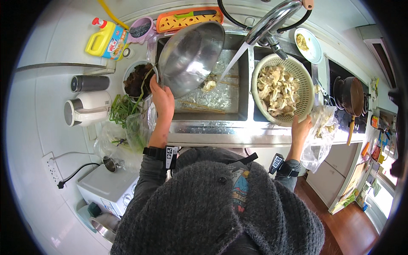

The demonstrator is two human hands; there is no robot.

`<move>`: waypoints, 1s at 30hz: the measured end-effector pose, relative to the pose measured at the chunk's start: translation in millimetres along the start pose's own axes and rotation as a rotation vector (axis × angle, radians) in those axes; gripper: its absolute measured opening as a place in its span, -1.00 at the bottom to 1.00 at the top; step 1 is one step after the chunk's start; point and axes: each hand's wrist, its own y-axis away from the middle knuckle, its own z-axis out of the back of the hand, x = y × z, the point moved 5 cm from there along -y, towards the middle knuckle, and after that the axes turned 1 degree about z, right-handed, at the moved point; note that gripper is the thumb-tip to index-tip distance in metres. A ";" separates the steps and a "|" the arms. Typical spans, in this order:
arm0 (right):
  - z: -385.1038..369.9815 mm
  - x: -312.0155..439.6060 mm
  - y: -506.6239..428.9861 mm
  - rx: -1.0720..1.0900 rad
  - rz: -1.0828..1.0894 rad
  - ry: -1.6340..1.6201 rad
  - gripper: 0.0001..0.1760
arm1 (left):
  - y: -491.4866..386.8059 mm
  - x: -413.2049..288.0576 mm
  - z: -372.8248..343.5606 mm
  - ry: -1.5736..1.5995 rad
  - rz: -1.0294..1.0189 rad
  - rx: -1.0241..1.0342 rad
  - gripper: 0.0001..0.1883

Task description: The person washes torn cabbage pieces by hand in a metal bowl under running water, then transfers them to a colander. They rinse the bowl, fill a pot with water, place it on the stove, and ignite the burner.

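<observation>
My left hand (163,101) grips the near-left rim of a stainless steel bowl (191,59), which is tilted on its side over the left sink basin (223,105). Water streams from the chrome faucet (271,22) into that basin, past a pale mushroom piece (209,86) lying in the water. Several thin wooden chopsticks (204,106) lie on the basin floor. At the right, my right hand (301,129) holds the near rim of a beige plastic colander (304,92), which sits over the right basin. Torn oyster mushrooms (277,89) fill much of the colander.
Left of the sink are a bowl of dark soaked food (137,79), leafy greens (122,110), an electric kettle (87,108) and a yellow detergent jug (106,40). A plastic bag (320,137) hangs over the counter edge beside my right hand. A frying pan (353,95) rests on the stove.
</observation>
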 end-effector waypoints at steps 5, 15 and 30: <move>-34.2 -39.3 4.4 0.298 -0.469 -0.485 -0.35 | 28.3 66.9 -77.8 0.602 0.668 0.375 -0.39; -98.0 -105.9 -3.5 0.175 -0.398 -0.940 -0.57 | 75.0 154.9 -160.6 0.944 1.075 0.797 -0.53; 51.6 -30.9 57.5 0.117 -0.368 -0.832 -0.57 | 29.2 -8.1 -61.3 0.935 0.508 0.952 -0.54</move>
